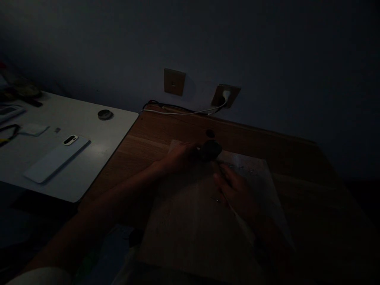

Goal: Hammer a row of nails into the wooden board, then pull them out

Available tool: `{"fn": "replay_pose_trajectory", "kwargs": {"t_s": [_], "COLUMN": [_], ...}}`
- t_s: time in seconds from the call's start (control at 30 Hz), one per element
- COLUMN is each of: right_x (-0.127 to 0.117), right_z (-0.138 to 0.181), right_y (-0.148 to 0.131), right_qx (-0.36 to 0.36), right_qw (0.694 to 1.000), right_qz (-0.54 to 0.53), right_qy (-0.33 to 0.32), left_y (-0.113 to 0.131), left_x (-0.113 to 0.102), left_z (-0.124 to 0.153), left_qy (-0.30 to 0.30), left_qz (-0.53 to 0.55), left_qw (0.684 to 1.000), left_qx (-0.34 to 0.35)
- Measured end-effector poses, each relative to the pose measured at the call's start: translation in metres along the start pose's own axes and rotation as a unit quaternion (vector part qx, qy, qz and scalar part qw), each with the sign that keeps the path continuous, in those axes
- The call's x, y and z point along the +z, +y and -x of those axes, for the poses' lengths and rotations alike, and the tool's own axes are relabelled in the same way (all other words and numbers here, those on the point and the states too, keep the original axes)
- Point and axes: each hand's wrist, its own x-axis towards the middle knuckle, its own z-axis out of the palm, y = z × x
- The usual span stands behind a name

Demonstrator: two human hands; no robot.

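Note:
The scene is very dim. A dark, rounded lump [211,150] is over the far part of a pale sheet or board [190,237], its kind hard to make out. My left hand [182,155] reaches in from the left, its fingers closed against the lump's left side. Just nearer and to the right is my right hand [237,192], with fingers curled around something thin whose shape is lost in shadow. A small shiny metal tip [217,200] shows beside the right hand's fingers. Small bits [251,171] lie on the sheet beyond that hand.
The wooden desk [297,190] meets a wall with two outlet plates, one holding a white plug [226,95]. Cables [178,113] run along the back edge. On the white table [86,174] at left are a phone [56,158] and a small round container [105,114].

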Motion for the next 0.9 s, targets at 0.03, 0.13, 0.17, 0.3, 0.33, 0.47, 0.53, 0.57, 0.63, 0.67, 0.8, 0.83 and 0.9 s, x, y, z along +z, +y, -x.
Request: {"fn": "replay_pose_trajectory", "kwargs": {"t_s": [0.03, 0.13, 0.17, 0.3, 0.33, 0.47, 0.53, 0.57, 0.63, 0.67, 0.8, 0.83, 0.9], "right_x": [0.0, 0.0, 0.001, 0.001, 0.0, -0.007, -0.011, -0.013, -0.016, -0.016, -0.016, -0.015, -0.015], "right_z": [0.001, 0.003, 0.004, 0.005, 0.005, 0.018, 0.029, 0.036, 0.051, 0.058, 0.074, 0.075, 0.075], "right_y": [0.0, -0.001, -0.001, 0.0, 0.001, 0.011, 0.019, 0.023, 0.029, 0.032, 0.039, 0.041, 0.046], "right_qx": [-0.005, 0.004, 0.011, 0.023, 0.022, 0.039, 0.066, 0.079, 0.1, 0.109, 0.155, 0.161, 0.159], "right_qw": [1.0, 1.0, 1.0, 1.0, 1.0, 0.999, 0.998, 0.997, 0.994, 0.992, 0.983, 0.982, 0.984], "right_qz": [0.007, 0.015, 0.013, 0.012, 0.012, -0.004, -0.002, 0.003, 0.015, 0.016, -0.002, -0.005, -0.006], "right_qy": [-0.001, -0.009, -0.008, -0.003, -0.003, -0.009, 0.007, 0.02, 0.043, 0.057, 0.1, 0.097, 0.082], "left_y": [0.0, 0.001, 0.002, 0.005, 0.006, 0.004, 0.005, 0.007, 0.016, 0.024, 0.063, 0.073, 0.089], "left_x": [0.0, -0.002, -0.002, -0.002, -0.002, -0.003, -0.005, -0.007, -0.01, -0.012, -0.01, -0.006, 0.002], "left_z": [0.0, 0.001, 0.001, 0.0, 0.0, 0.003, 0.006, 0.008, 0.011, 0.013, 0.019, 0.022, 0.029], "left_qy": [0.0, 0.001, -0.001, -0.002, -0.001, -0.017, -0.023, -0.012, 0.019, 0.027, -0.041, -0.059, -0.081], "left_qz": [0.001, -0.001, -0.003, -0.01, -0.011, -0.013, -0.025, -0.036, -0.063, -0.075, -0.141, -0.172, -0.229], "left_qw": [1.0, 1.0, 1.0, 1.0, 1.0, 1.0, 0.999, 0.999, 0.996, 0.993, 0.958, 0.942, 0.915], "left_qx": [0.002, 0.003, 0.004, 0.003, 0.003, 0.002, 0.02, 0.034, 0.067, 0.089, 0.245, 0.281, 0.323]}}
